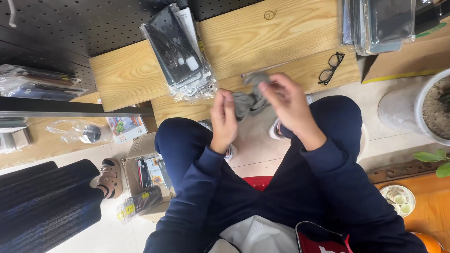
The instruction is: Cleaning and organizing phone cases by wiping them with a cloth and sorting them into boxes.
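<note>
We hold a grey cloth point(249, 98) between both hands, above the knees; our left hand point(223, 121) pinches its lower left end, our right hand point(287, 104) pinches its upper end; the cloth runs diagonally, bunched between them.

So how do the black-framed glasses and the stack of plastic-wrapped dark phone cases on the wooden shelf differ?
The black-framed glasses lie bare and single; the stack of plastic-wrapped dark phone cases is bagged and several deep. The glasses are small and thin; the stack is bulky. Both rest on the wooden shelf, untouched by the hands.
</note>
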